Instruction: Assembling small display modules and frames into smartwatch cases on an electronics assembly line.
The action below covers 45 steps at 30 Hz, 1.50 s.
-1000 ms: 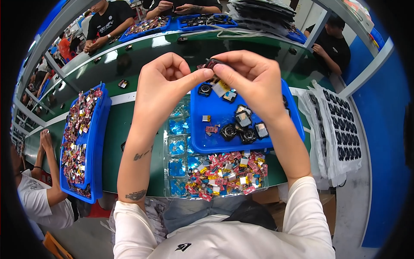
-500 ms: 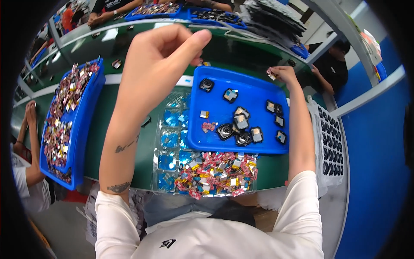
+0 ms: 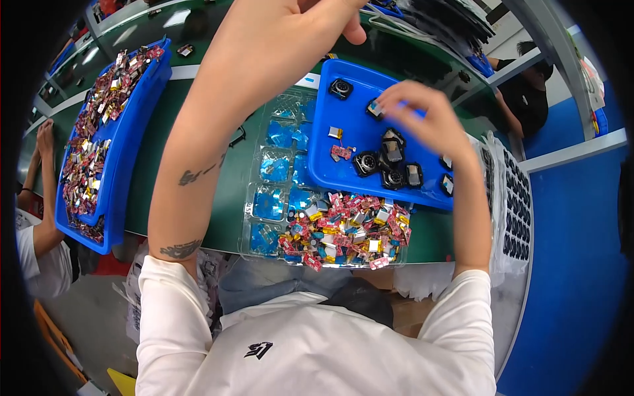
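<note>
My left hand [image 3: 297,36] is raised at the top, partly cut off by the picture's edge. Its thumb and a fingertip curl inward, and whatever they hold is hidden. Over the blue tray [image 3: 316,152], my right hand [image 3: 426,115] is smeared by motion, its fingertips at a black square watch-like case [image 3: 375,109]. Whether it grips the case cannot be made out. More black cases [image 3: 392,150] lie in the tray, some clustered in the middle. A small silver battery [image 3: 335,132] and a red circuit board [image 3: 341,152] lie toward its left side.
In front of the tray is a heap of red boards and batteries [image 3: 350,231], beside a clear blister tray with blue pieces [image 3: 269,202]. A blue bin [image 3: 119,218] of similar parts stands left. Racked black parts [image 3: 516,204] sit right. Other people work nearby.
My right hand has moved left and inward over the tray; the small board-and-battery piece it held no longer shows. My left hand has moved up and right, partly out of view. The view has shifted.
</note>
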Available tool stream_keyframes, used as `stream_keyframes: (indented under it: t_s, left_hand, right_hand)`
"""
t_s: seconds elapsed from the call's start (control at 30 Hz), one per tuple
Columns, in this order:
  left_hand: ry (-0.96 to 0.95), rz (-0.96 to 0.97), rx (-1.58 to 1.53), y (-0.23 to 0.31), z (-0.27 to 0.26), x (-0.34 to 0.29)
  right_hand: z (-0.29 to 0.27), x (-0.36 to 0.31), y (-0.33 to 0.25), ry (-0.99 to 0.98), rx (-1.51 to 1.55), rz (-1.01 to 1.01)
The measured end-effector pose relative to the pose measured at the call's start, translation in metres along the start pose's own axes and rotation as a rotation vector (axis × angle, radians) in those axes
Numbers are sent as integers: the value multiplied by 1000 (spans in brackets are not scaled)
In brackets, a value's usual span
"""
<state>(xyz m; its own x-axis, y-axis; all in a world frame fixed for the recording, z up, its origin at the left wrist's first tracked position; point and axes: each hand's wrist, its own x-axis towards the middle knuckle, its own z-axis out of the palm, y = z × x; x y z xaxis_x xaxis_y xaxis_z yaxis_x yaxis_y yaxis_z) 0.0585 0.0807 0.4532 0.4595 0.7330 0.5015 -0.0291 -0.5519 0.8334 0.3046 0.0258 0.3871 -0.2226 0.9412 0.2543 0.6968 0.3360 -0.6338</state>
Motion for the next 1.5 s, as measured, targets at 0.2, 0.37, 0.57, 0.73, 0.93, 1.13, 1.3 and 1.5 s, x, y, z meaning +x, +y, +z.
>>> stream_keyframes:
  t_s: [0.2,0.37,0.57,0.73,0.93,1.13,1.3,1.5]
  left_hand:
    - [-59,1,-194,-3,8,-2]
    - [-114,148,-65,-10,5,-2]
    - [-267,109,101,-12,2,-1]
    - [-137,226,288,-12,4,-1]
    - [-67,79,108,-11,10,2]
    - [-26,75,33,-11,15,2]
    - [-20,83,41,-17,21,3]
    - [-64,20,15,-17,21,2]
  right_hand:
    - [50,-20,-36,-189,-339,-89]
    - [58,-18,-22,-110,-476,-62]
    - [32,-4,-40,158,-117,-49]
    - [10,20,-67,316,1,-252]
    - [10,22,-69,501,262,-192]
    - [6,20,-69,552,167,-250]
    - [5,19,-64,621,22,-313]
    - [-1,19,-61,709,-542,-581]
